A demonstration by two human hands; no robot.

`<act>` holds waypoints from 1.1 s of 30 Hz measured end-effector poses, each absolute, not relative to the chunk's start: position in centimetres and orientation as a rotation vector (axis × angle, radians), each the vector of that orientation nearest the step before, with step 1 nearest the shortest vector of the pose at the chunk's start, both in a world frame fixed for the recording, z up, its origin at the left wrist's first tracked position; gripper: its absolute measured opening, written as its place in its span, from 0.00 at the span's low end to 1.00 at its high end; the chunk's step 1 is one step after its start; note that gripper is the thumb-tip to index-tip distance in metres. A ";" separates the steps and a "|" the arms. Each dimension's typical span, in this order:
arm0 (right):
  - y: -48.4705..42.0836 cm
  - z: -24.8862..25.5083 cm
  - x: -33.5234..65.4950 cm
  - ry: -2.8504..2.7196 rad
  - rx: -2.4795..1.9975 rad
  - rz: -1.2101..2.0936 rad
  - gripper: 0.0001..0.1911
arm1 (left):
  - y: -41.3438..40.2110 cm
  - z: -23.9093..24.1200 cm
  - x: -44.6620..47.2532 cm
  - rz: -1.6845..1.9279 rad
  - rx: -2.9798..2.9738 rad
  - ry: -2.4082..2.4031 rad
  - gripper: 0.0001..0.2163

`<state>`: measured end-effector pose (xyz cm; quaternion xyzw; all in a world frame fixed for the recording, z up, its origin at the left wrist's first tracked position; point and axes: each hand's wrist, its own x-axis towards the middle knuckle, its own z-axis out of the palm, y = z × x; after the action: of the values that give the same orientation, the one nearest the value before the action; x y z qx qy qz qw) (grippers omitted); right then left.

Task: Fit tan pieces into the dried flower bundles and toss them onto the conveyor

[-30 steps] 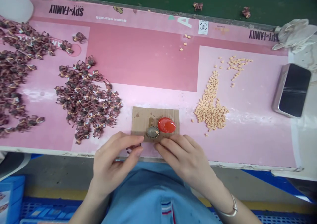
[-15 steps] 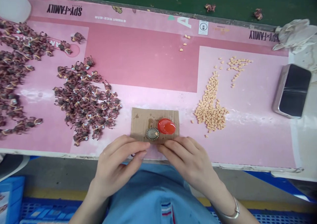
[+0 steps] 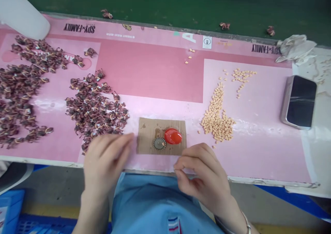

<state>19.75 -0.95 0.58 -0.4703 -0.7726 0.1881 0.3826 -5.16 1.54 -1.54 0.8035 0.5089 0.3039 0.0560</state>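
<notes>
My left hand point(image 3: 103, 163) is blurred by motion, beside the near edge of a pile of small dark brown figures with pale bands point(image 3: 97, 106); whether its fingers hold anything does not show. Thumb and index finger of my right hand point(image 3: 204, 175) come together at the table's front edge, and anything between them is too small to make out. Between the hands lies a piece of brown cardboard point(image 3: 144, 142). On it rest a glossy red oval dish point(image 3: 173, 136) and, touching or nearly so, a crimped bottle cap point(image 3: 159, 144) with a tiny light piece in it.
Small beige pieces point(image 3: 218, 125) are heaped to the right. More brown figures point(image 3: 15, 96) spread at far left, below a white container point(image 3: 26, 16). A phone point(image 3: 301, 103) and crumpled clear plastic point(image 3: 296, 49) lie right. A green surface point(image 3: 165, 6) borders the back.
My left hand has moved left from the cardboard's front edge toward the figures. The right hand has drawn back slightly rightward, its thumb now showing. The view has shifted a little.
</notes>
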 end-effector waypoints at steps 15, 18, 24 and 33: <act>-1.1 1.0 18.9 -1.539 -1.165 0.778 0.05 | 1.9 1.4 1.7 1.023 2.063 0.970 0.08; -0.8 1.1 19.3 -1.604 -1.127 0.749 0.06 | 2.2 1.4 1.6 1.054 2.205 0.993 0.08; -0.9 0.0 19.6 -1.400 -1.140 0.924 0.05 | 2.9 1.9 1.5 1.037 2.762 0.909 0.11; -1.1 -2.9 21.4 -1.152 -1.216 1.479 0.06 | 5.8 3.5 1.2 0.788 3.224 0.389 0.11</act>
<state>21.45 -1.09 -2.85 -0.4892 -0.4633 0.5949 0.4383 1.20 5.82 3.46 0.9600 0.1158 0.2345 -0.0999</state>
